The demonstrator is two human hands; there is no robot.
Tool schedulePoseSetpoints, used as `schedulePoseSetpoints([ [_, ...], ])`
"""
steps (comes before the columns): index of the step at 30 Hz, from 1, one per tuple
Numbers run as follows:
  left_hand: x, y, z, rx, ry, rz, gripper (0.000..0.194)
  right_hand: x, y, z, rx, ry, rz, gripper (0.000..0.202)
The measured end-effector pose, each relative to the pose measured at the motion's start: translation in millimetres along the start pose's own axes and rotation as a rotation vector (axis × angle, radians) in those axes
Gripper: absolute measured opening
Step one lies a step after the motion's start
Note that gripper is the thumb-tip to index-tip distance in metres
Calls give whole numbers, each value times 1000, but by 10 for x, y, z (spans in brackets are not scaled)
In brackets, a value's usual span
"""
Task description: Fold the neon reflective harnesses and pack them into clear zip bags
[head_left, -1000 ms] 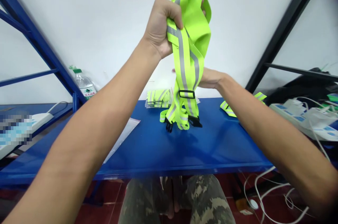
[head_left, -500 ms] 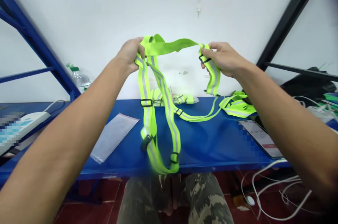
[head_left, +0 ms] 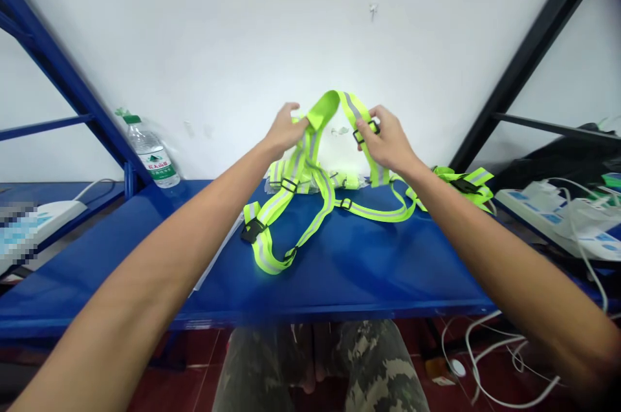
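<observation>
A neon yellow-green strap harness (head_left: 326,189) with grey reflective stripes hangs from both hands, its lower loop resting on the blue table (head_left: 369,270). My left hand (head_left: 287,130) pinches the strap at the upper left. With fingers closed, my right hand (head_left: 384,139) grips the strap beside a black slider buckle (head_left: 366,132). Between the hands the strap arches upward. A black clip (head_left: 253,229) lies at the lower left of the harness. Another bunch of the same strapping (head_left: 468,185) lies on the right, partly behind my right forearm.
Packed straps in clear plastic (head_left: 348,180) sit by the wall. A water bottle (head_left: 154,152) stands at the back left. Power strips lie left (head_left: 41,231) and right (head_left: 557,218). A clear bag (head_left: 220,255) is partly under my left arm. White cables (head_left: 478,360) hang below right.
Both hands have come closer together and lower, so the taut strap between them now arches. The harness's lower loop has come down onto the table. The view has shifted slightly.
</observation>
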State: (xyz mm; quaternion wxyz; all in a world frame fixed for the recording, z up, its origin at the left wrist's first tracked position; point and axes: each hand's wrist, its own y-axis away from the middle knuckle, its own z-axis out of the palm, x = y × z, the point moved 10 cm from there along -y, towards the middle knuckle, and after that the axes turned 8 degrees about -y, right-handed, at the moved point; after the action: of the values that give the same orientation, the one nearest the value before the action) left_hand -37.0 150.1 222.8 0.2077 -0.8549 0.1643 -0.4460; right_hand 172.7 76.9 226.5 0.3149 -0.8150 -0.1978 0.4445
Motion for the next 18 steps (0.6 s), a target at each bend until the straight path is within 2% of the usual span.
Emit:
schedulePoseSetpoints([
  [2, -128, 292, 122, -167, -98, -31, 67, 61, 233, 145, -66, -83, 33, 28],
  [3, -204, 457, 90, -199, -175, -41, 71, 108, 366, 221, -109, -122, 62, 30],
  [5, -390, 811, 16, -314, -403, -62, 66, 246, 650, 397, -230, -218, 166, 34],
  [7, -630, 1205, 19, -558, -666, -85, 56, 388, 922, 562, -369, -263, 269, 36],
  [9, -882, 1560, -11, -756, -847, -163, 60, 500, 1113, 664, -485, -189, 297, 34],
  [10, -962, 1685, -23, -808, -908, -183, 62, 560, 1167, 682, -522, -108, 293, 32],
  [12, -1043, 1812, -21, -817, -985, -193, 63, 715, 1210, 637, -534, 106, 307, 28],
  [15, -1112, 1812, -2, -721, -1026, -231, 69, 835, 1175, 342, -373, 414, 342, 18],
  [17, -1160, 1773, 16, -680, -992, -279, 78, 673, 1185, 162, -265, 501, 257, 28],
  [18, -1173, 1746, 24, -664, -954, -298, 80, 545, 1231, 150, -275, 482, 188, 32],
])
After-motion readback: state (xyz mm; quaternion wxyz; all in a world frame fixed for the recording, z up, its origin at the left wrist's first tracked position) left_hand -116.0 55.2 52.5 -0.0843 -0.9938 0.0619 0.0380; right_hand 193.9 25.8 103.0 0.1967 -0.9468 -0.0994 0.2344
